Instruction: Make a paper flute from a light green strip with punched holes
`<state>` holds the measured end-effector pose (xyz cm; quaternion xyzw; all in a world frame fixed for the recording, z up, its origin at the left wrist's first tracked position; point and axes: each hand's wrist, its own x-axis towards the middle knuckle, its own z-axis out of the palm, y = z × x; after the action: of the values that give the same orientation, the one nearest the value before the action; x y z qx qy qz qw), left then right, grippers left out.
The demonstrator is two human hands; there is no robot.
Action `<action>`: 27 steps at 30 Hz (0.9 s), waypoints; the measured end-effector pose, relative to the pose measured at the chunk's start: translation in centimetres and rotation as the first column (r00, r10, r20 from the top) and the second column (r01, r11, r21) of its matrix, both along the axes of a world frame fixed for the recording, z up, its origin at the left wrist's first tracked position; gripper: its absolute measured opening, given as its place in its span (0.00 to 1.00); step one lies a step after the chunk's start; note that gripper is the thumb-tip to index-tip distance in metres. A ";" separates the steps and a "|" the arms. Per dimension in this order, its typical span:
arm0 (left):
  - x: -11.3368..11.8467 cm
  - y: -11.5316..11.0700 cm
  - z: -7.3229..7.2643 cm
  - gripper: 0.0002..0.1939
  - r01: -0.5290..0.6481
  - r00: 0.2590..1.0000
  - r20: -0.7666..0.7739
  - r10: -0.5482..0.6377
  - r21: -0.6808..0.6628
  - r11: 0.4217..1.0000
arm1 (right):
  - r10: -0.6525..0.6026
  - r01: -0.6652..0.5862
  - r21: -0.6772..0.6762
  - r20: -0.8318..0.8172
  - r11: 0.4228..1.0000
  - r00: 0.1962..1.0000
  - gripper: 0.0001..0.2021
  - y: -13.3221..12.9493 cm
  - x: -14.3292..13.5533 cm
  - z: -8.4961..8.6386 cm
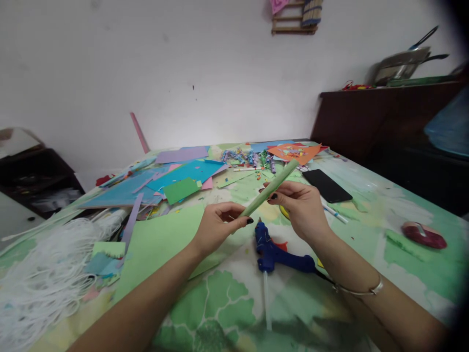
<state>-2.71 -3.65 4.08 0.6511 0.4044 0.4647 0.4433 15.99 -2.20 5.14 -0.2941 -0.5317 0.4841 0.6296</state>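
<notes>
A light green rolled paper tube (279, 181) slants up to the right above the table. My left hand (216, 226) pinches its lower end between thumb and fingers. My right hand (300, 205) grips the tube near its middle. Below the hands a blue glue gun (275, 253) lies on the green patterned tablecloth (227, 303), with a clear glue stick (266, 303) sticking out of its back. A large light green paper sheet (157, 244) lies under my left wrist.
Blue, purple, green and orange paper sheets (183, 173) and curled scraps (245, 157) litter the far table. A black phone (327, 186) and a pen (335, 213) lie right of my hands. White strings (47, 274) pile at left. A red object (424, 234) sits far right.
</notes>
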 end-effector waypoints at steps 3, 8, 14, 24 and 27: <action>0.0 0.0 0.0 0.10 -0.004 0.999 -0.032 0.005 0.014 1.000 | 0.014 -0.014 0.013 -0.004 1.000 1.000 0.07 0.1 0.2 -0.1; 0.0 -0.1 0.0 0.11 0.022 0.997 -0.073 -0.019 0.029 0.999 | 0.020 -0.020 0.004 0.003 1.000 1.000 0.07 0.1 0.0 -0.4; 0.1 -0.4 0.0 0.17 0.170 0.985 -0.014 -0.170 0.030 0.985 | 0.118 -0.113 -0.070 0.065 0.991 0.991 0.12 -0.6 -1.2 -0.2; -0.5 -0.5 -0.2 0.12 0.131 0.866 -0.460 0.194 0.585 0.801 | 0.091 -0.088 -0.061 0.048 0.994 0.995 0.14 -0.2 -0.9 -0.6; -0.5 -0.2 -0.3 0.12 0.172 0.841 -0.487 0.236 0.653 0.737 | 0.073 -0.069 -0.067 0.054 0.995 0.996 0.12 -0.1 -0.9 -0.7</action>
<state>-3.26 -3.89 3.75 0.8624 0.3277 0.3840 0.0361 15.07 -2.34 4.43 -0.3089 -0.5431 0.5150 0.5869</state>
